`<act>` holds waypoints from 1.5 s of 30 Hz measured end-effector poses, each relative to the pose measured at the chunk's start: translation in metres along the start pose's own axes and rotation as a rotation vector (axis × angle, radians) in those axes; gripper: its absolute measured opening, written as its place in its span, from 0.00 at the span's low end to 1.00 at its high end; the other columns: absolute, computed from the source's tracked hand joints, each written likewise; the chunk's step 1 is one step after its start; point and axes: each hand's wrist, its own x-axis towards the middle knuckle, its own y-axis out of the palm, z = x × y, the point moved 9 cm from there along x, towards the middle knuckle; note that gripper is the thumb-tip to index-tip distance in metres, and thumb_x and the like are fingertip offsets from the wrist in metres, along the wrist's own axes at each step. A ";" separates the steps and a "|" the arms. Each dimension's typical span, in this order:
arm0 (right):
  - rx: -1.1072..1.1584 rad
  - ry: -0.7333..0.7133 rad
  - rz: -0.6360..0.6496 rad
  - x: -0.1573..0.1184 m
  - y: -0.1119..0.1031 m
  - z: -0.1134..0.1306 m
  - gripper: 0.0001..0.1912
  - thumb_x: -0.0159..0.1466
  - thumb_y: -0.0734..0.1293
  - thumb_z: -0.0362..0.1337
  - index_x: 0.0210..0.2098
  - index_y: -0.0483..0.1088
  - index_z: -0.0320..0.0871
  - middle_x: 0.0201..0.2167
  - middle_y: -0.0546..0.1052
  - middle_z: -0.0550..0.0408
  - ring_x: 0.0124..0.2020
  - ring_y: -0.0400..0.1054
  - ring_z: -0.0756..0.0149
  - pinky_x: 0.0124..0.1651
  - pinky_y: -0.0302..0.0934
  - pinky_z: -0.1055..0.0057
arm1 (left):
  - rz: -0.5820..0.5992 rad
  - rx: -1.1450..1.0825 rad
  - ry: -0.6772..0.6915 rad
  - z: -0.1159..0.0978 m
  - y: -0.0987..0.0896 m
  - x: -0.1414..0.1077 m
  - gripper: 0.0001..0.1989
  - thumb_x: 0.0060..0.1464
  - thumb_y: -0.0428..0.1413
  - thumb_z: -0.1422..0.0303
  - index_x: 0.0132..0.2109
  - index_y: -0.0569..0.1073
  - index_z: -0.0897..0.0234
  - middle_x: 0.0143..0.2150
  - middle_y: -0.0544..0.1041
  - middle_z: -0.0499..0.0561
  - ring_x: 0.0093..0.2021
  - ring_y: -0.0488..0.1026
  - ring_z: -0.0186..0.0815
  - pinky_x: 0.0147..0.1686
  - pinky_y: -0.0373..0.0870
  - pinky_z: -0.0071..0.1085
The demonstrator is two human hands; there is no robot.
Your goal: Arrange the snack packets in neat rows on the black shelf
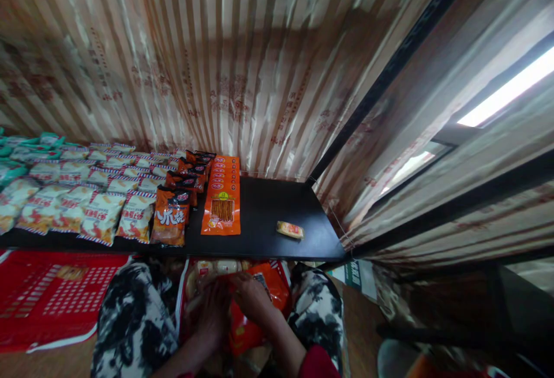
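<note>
Both my hands are low in the middle, over a red basket between my knees. My right hand has its fingers closed at the upper edge of a bright orange snack packet. Close beside it, my left hand is at the packet's left side; its fingers are blurred, and I cannot make out their grip. Another orange packet shows behind my right hand. Several pale wrapped snacks lie at the basket's far side. My hands and forearms hide much of the basket.
A black shelf holds overlapping orange snack-stick packets, orange-brown bags, rows of white snack bags and a small wrapped snack. Another red basket stands at left. A dark metal post slants up at right.
</note>
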 end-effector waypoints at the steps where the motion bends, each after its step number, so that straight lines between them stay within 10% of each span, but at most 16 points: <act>1: -0.002 0.010 0.016 0.000 0.007 -0.008 0.20 0.58 0.58 0.29 0.48 0.69 0.43 0.49 0.73 0.48 0.51 0.64 0.60 0.53 0.56 0.68 | 0.054 0.031 -0.020 0.002 0.004 -0.001 0.28 0.51 0.45 0.76 0.60 0.61 0.66 0.63 0.59 0.59 0.64 0.52 0.49 0.61 0.49 0.48; 8: -0.066 0.089 0.145 -0.001 0.048 -0.054 0.33 0.54 0.64 0.37 0.59 0.59 0.39 0.60 0.62 0.44 0.61 0.52 0.51 0.61 0.45 0.59 | 0.132 0.119 -0.034 -0.006 -0.006 -0.012 0.32 0.49 0.46 0.72 0.63 0.56 0.65 0.67 0.50 0.58 0.66 0.43 0.51 0.63 0.42 0.49; 17: -0.080 0.085 0.088 0.001 0.041 -0.054 0.30 0.53 0.66 0.39 0.56 0.64 0.44 0.55 0.67 0.46 0.56 0.56 0.51 0.59 0.45 0.57 | -0.083 0.124 -0.160 0.010 -0.006 -0.016 0.31 0.53 0.45 0.68 0.64 0.53 0.64 0.68 0.46 0.55 0.67 0.37 0.49 0.63 0.41 0.48; 45: -0.054 0.118 0.018 0.001 0.045 -0.059 0.22 0.55 0.64 0.41 0.49 0.69 0.43 0.51 0.71 0.48 0.53 0.58 0.52 0.57 0.47 0.60 | -0.036 -0.094 -0.177 0.007 -0.018 -0.001 0.27 0.53 0.39 0.76 0.60 0.61 0.69 0.62 0.63 0.55 0.63 0.56 0.40 0.62 0.51 0.38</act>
